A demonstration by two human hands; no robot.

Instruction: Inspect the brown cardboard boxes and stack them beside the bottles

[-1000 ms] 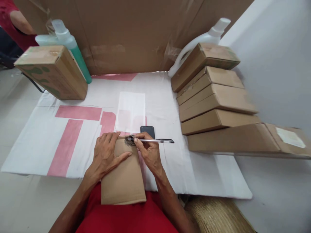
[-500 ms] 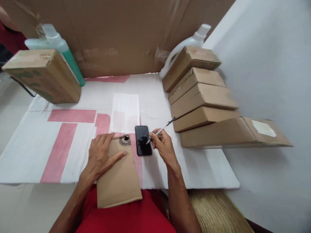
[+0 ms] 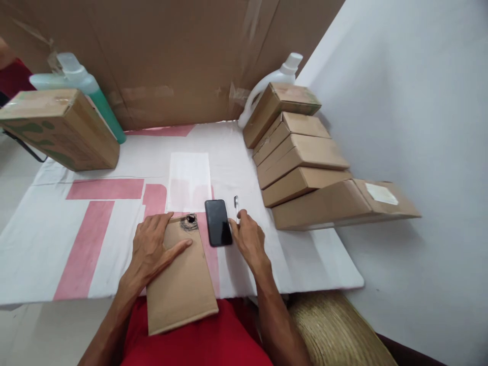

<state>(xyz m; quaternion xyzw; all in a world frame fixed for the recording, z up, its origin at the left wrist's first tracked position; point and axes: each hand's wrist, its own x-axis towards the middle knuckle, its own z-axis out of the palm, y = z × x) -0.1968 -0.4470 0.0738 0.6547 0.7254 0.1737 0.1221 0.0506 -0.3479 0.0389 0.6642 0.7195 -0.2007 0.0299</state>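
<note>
Flat brown rectangular cardboard (image 3: pixel 183 290) over near edge of white-clothed desk (image 3: pixel 305 267), long axis away from body, far corner scribbled black. Left hand (image 3: pixel 152 246) splayed atop; right hand (image 3: pixel 249 239) at slim pale pen (image 3: pixel 236 204), grip unclear.

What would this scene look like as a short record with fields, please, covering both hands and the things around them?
Left hand: spread on the cardboard, thumb out
Right hand: fingers at the pen; grip partly hidden
Cardboard mark: black scribble near the far right corner
Phone: screen dark, between cardboard and right hand
Beyond the phone: white sheet
Table left: box, green bottle behind
Table right: several boxes, white bottle behind
</note>
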